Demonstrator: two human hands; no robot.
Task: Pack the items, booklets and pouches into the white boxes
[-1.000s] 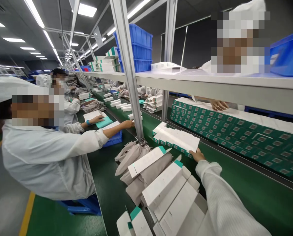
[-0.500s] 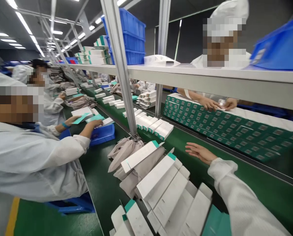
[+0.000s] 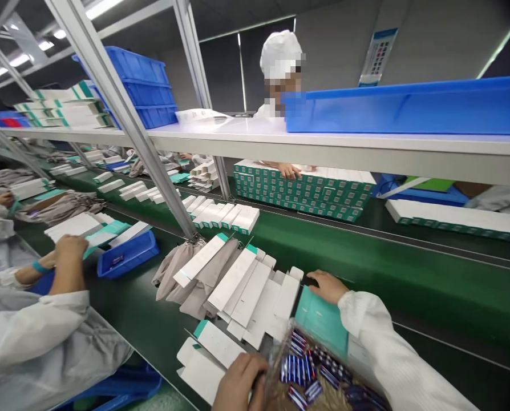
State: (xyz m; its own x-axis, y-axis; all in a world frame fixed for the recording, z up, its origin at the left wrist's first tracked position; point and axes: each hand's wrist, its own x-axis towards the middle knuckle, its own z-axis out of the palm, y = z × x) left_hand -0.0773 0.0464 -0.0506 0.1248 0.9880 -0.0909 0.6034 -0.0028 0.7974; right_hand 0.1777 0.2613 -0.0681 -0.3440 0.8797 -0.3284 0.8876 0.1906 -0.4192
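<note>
My right hand [image 3: 330, 286] rests at the far edge of a stack of flat teal cards [image 3: 317, 311], its fingers apart and nothing visible in them. At the bottom of the view my left hand [image 3: 241, 382] is closed, its fingers curled beside a plastic-lined carton [image 3: 276, 365]; anything inside the fingers is hidden. Several small, shiny dark-blue cylinders, like batteries [image 3: 295, 368], lie in that carton. White flattened boxes [image 3: 255, 291] with teal ends overlap to the left of the cards. Another white box [image 3: 218, 345] lies close to my left hand.
Grey cloth pouches [image 3: 173, 268] lie past the boxes. A green conveyor belt [image 3: 409, 279] runs behind, carrying white boxes [image 3: 238, 220]. Beyond it stands a stack of teal-ended boxes [image 3: 298, 191] with a co-worker's hand on top. A metal post [image 3: 126, 114] and shelf [image 3: 344, 149] cross the view. Another co-worker sits left.
The view has swung right. My right hand has come back from over the belt to the teal cards. My left hand and the carton of cylinders have entered the view.
</note>
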